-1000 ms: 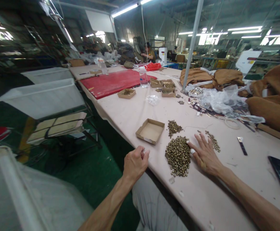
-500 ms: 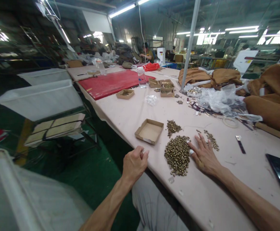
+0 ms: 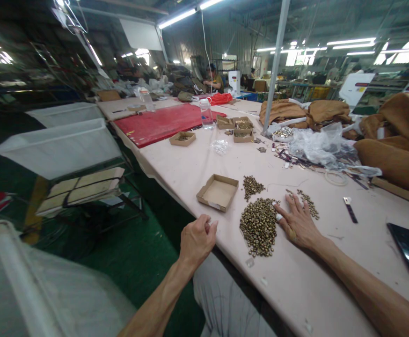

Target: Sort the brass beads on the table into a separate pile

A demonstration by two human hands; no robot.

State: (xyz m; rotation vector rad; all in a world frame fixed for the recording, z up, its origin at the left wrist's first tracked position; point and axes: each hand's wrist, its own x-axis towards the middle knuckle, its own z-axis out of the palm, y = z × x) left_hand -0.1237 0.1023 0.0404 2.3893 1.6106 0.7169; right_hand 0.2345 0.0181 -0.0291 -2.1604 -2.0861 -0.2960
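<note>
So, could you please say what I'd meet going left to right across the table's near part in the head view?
Left hand, large pile of metal pieces, right hand, dark strip, phone.

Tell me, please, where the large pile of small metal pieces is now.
In the head view, right of centre, the large pile lies on the table, between the left hand and the right hand, with the open cardboard box to its upper left.

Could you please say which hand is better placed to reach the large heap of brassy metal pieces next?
Likely the right hand: its fingers lie beside the heap; the curled left hand is farther off.
</note>
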